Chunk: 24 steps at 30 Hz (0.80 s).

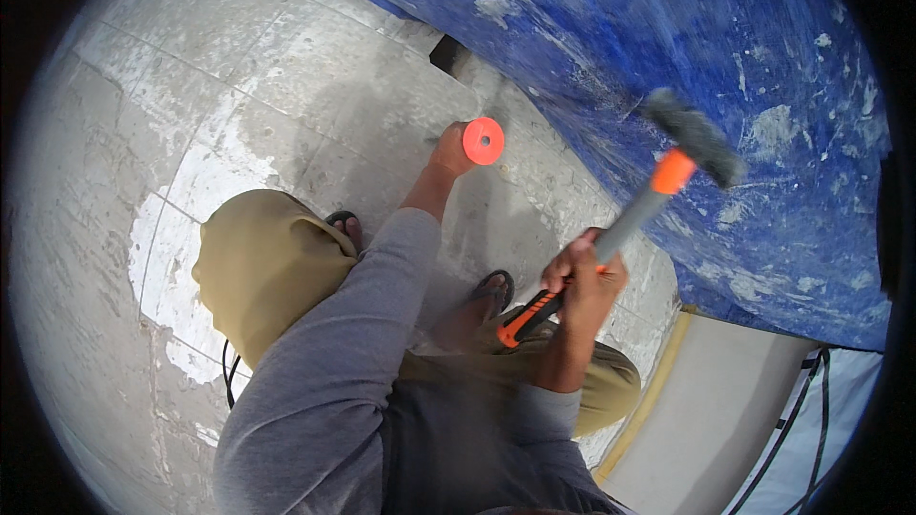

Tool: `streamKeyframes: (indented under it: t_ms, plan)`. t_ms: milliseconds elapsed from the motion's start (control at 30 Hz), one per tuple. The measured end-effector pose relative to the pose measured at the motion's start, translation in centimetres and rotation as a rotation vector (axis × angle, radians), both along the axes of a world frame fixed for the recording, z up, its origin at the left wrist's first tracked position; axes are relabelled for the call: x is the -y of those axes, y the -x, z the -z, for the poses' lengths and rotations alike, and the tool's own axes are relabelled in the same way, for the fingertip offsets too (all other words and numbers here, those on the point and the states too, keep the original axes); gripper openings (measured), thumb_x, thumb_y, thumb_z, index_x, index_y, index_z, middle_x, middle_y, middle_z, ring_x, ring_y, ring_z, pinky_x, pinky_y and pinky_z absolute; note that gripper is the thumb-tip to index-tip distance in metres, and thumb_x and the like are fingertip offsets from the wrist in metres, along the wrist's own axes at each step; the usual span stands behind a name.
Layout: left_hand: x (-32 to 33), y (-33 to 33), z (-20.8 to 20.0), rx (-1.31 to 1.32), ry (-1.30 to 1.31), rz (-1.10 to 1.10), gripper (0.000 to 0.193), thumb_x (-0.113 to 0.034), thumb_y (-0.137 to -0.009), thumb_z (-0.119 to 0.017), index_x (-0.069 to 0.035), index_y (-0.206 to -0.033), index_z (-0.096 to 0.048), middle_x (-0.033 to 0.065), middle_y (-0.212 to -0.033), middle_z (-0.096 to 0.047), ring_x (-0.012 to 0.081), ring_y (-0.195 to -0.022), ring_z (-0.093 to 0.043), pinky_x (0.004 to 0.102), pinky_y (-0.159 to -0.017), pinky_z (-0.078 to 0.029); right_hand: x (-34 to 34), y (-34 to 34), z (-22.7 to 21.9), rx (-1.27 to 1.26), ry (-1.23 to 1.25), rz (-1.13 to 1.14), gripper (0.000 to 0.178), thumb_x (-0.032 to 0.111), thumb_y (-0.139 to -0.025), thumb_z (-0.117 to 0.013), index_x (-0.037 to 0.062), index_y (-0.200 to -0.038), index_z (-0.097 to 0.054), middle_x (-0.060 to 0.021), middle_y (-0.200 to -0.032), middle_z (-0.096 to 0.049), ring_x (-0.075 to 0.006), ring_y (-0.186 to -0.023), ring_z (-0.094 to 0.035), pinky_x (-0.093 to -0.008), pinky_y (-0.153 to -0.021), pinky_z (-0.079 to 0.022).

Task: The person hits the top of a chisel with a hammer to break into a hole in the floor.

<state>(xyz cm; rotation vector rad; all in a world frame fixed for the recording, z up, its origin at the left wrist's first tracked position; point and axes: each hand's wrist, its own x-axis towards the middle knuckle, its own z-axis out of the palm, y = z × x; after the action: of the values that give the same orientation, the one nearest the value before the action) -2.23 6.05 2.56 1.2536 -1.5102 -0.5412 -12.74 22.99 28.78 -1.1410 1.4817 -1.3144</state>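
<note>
My left hand (pixel 450 150) is closed round a chisel, held out over the tiled floor. The chisel's round orange-red hand guard (pixel 474 144) faces up, with the grey metal striking end in its middle; my hand hides most of the shaft. My right hand (pixel 589 281) grips a club hammer (pixel 637 214) by its grey, black and orange handle. The hammer's dark, motion-blurred head is raised to the right of the chisel, in front of a blue sheet.
The paint-splashed blue sheet (pixel 611 29) hangs along the far and right side. Below its edge is a dark rectangular gap (pixel 444 52). White-stained grey tiles (pixel 205 172) cover the floor. My sandalled feet (pixel 494 288) are close by. Black cables (pixel 800 420) run at lower right.
</note>
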Motion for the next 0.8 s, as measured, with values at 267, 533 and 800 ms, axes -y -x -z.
streamKeyframes:
  t_ms: [267, 533, 800]
  plan:
    - [-0.5, -1.2, 1.2, -0.002, -0.145, 0.046, 0.019, -0.019, -0.073, -0.066, -0.005, -0.086, -0.064, 0.0184, -0.087, -0.065, 0.0358, -0.084, -0.062, 0.0419, -0.074, -0.05, 3.9, -2.2, -5.3, -0.023, 0.642, -0.005, 0.009, 0.005, -0.091, -0.047, 0.0001, -0.084, -0.043, -0.0084, -0.051, -0.046, -0.0144, -0.037, -0.043, -0.0304, -0.037, -0.043]
    - [0.5, -1.2, 0.7, -0.319, -0.12, 0.16, 0.027, -0.023, -0.077, -0.066, -0.007, -0.098, -0.066, 0.0172, -0.096, -0.066, 0.0328, -0.091, -0.063, 0.0382, -0.078, -0.051, -0.5, 2.8, 15.2, -0.392, -0.444, -0.153, 0.013, 0.008, -0.084, -0.059, -0.0002, -0.091, -0.053, -0.0063, -0.055, -0.05, -0.0142, -0.039, -0.047, -0.0289, -0.039, -0.041]
    - [-0.3, -1.1, 3.1, -0.09, -0.154, 0.056, 0.027, -0.018, -0.073, -0.068, -0.005, -0.096, -0.064, 0.0181, -0.094, -0.065, 0.0355, -0.09, -0.062, 0.039, -0.077, -0.051, 1.4, 0.3, 0.2, -0.149, 0.125, -0.037, 0.005, 0.005, -0.089, -0.052, -0.0004, -0.088, -0.05, -0.0056, -0.052, -0.048, -0.0123, -0.039, -0.046, -0.0269, -0.039, -0.041]
